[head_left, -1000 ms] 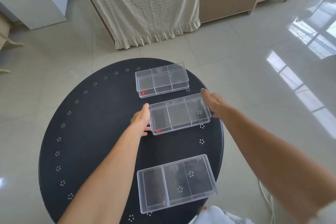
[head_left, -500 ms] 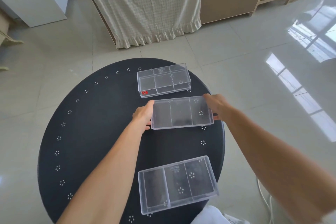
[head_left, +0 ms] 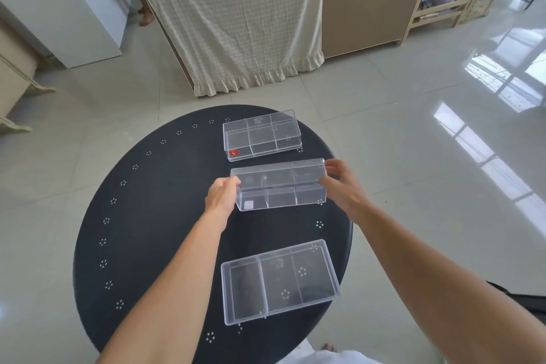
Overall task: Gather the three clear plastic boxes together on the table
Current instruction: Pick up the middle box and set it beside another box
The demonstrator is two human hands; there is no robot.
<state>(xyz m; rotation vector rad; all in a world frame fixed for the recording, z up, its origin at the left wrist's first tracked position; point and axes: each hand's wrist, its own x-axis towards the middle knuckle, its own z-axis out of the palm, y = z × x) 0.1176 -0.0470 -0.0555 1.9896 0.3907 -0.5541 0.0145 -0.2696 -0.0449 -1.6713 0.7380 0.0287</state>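
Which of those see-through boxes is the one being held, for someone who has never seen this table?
Find the round black table; three clear boxes sit in a row from far edge to near edge. The middle box is the one, gripped at its ends by the left hand and right hand. Unlike its flat neighbours, it is tilted.

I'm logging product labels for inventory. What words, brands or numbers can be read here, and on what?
Nothing reads clearly.
Far clear box: red sticker, white mark too small to read; embossed lid text blurred.
Middle clear box, held by both hands: blank-looking white sticker.
Near clear box: faint embossing, illegible.
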